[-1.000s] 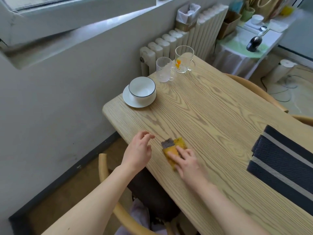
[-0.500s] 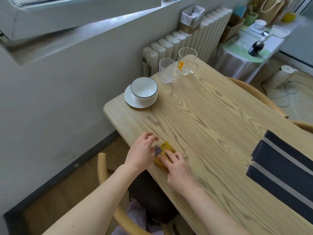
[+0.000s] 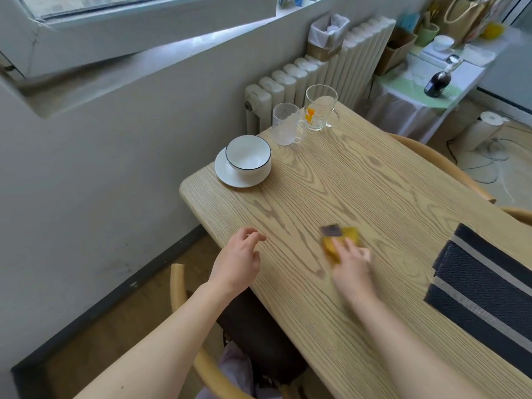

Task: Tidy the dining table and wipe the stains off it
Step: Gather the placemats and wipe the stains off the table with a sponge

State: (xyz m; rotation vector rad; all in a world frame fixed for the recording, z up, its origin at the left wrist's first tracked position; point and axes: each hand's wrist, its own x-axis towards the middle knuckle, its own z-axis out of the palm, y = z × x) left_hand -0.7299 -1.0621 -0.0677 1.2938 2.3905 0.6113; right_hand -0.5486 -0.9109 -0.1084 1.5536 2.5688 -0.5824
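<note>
One left hand (image 3: 239,259) loosely curled, holding nothing, at near tabletop (image 3: 359,182) edge, right hand (image 3: 352,263) blurred, fingers flat pressing yellow sponge (image 3: 341,237), striped cloth (image 3: 483,283) right of it, bowl (image 3: 249,156) on saucer (image 3: 227,177) beyond left hand, frosted mug (image 3: 286,125), clear mug (image 3: 319,108) farthest

The right hand (image 3: 352,263), blurred, presses flat on a yellow sponge (image 3: 342,236) near the middle of the wooden table (image 3: 359,180). The left hand (image 3: 239,257) hangs loose-fingered at the table's near edge. At the table's far corner a white bowl (image 3: 249,159) sits on a saucer (image 3: 227,178).
</note>
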